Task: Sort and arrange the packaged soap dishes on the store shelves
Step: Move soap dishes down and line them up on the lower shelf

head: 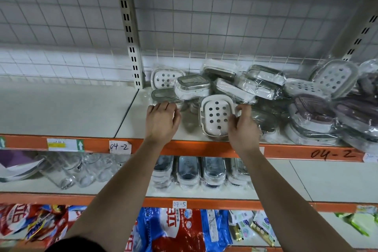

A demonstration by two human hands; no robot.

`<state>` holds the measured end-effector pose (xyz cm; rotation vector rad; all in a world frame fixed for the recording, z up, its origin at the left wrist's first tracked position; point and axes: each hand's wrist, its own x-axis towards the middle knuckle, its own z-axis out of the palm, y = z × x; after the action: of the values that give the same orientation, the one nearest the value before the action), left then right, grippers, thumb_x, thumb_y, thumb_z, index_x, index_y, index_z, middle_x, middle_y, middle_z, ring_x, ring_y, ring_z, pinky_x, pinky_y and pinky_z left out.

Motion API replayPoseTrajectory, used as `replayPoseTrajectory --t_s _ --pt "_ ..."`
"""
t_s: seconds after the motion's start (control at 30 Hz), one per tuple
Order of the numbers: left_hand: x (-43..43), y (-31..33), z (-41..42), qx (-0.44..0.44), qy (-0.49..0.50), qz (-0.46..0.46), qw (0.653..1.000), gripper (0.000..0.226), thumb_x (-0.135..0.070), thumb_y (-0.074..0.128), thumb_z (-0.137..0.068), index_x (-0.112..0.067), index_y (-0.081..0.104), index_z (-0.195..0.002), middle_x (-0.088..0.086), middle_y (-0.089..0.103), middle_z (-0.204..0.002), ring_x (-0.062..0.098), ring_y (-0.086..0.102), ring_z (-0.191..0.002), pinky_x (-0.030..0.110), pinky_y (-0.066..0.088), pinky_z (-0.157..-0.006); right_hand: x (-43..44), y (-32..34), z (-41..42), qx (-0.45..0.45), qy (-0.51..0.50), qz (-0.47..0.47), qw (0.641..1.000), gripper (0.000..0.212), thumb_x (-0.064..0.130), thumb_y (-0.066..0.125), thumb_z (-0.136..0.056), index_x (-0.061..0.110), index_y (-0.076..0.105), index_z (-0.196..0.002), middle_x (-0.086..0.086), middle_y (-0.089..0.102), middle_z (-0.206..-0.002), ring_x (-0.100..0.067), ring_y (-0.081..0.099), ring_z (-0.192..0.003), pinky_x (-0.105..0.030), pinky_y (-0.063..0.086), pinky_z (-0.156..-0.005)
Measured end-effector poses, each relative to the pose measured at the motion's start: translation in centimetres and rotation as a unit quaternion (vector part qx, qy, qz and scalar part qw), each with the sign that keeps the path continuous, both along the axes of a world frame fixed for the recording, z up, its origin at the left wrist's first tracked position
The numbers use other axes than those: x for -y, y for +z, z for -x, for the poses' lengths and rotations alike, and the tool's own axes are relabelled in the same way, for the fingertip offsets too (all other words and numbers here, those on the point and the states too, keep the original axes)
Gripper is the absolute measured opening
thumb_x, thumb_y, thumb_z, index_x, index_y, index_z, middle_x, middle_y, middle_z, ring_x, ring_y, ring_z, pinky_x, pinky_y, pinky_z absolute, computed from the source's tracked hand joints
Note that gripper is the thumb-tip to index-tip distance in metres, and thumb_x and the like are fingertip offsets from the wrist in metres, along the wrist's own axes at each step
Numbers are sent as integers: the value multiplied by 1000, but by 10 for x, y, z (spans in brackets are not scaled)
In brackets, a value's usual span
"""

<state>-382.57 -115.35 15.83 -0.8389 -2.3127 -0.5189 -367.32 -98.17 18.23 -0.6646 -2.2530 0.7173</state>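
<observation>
A jumbled pile of plastic-wrapped soap dishes (259, 84) fills the right half of the upper shelf (67, 112). One white dish with round holes (216, 115) stands tilted on its edge near the front. My right hand (242, 124) grips that dish's right side, fingers curled onto it. My left hand (161, 120) lies over a flat wrapped grey-lidded dish (163, 95) at the pile's left end, fingers bent on its near edge. Purple-lidded dishes (315, 112) lie at the far right.
The upper shelf's left half is bare, split by a slotted upright post (132, 47). An orange front rail (194, 147) carries 04-2 labels. Below, wrapped soap dishes stand in neat rows (200, 172) beside glass cups (79, 170). The lowest shelf holds detergent bags (178, 229).
</observation>
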Motion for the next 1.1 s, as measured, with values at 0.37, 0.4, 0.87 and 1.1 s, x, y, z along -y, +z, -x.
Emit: replayPoseTrajectory --t_s 0.37,0.4,0.87,1.1 --pt "2 2 0 33 -16 -7 999 42 -35 32 -95 -12 67 -90 5 67 -84 23 62 -74 34 42 -76 2 22 26 -94 34 33 994 26 23 69 -88 9 65 -109 -8 67 -102 -25 62 -97 -31 49 -82" --pt "3 2 1 35 -17 -18 999 41 -34 33 -95 -12 67 -90 5 68 -85 23 62 -75 34 42 -76 2 23 27 -101 47 -2 994 24 23 70 -86 9 67 -106 -8 69 -99 -27 63 -96 -36 52 -83" --pt "31 10 20 46 -5 -51 998 39 -35 34 -96 -14 67 -94 4 68 -90 22 63 -80 35 39 -79 32 0 29 -21 209 -213 954 47 49 55 -87 19 70 -119 -6 66 -116 -15 52 -111 -42 45 -98" --pt "42 9 29 57 -14 -53 997 40 -37 32 -95 -17 67 -98 2 69 -96 23 63 -87 37 39 -81 39 -10 38 23 191 -175 966 42 38 54 -89 20 63 -126 0 66 -116 -23 55 -113 -48 46 -97"
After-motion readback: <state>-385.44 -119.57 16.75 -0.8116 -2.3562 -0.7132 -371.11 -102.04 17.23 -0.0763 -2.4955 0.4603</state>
